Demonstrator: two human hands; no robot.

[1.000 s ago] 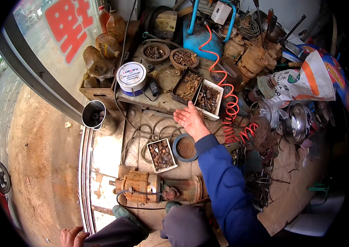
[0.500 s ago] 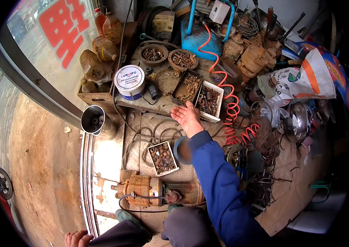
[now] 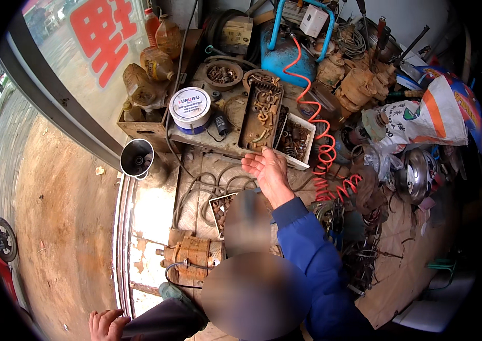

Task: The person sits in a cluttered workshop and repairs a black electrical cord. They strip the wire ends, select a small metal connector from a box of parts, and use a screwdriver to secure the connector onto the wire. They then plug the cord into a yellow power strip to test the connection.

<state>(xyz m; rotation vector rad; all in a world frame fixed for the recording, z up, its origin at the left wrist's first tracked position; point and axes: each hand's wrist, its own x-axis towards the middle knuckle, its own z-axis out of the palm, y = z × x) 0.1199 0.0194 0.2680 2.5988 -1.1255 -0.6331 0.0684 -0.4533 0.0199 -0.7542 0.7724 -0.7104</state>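
My right hand [image 3: 269,175] reaches forward to the near edge of a dark oblong tray [image 3: 245,122] of rusty bolts and hooks. Its thumb lies over the tray's rim, with the fingers below the edge, and the tray appears tipped up toward me. Against its right side stands a white box [image 3: 305,156] of sockets and small metal parts. My left hand [image 3: 107,325] rests near my knee at the lower left, fingers loosely bent and apart, holding nothing. A rusty electric motor [image 3: 194,257] lies before my feet, its right part hidden by a blurred patch.
Left of the tray stand a white tub [image 3: 190,111] and a bowl of bolts [image 3: 224,75]. A metal pitcher [image 3: 137,159] stands nearer, beside the door track. A red coiled hose [image 3: 321,131] hangs right. A small box of rusty bushings [image 3: 218,211] is partly blurred.
The bolt tray has tipped up and now overlaps the bowl behind it; my right thumb is on its rim. The whole view has shifted slightly. My left hand stays by my knee.
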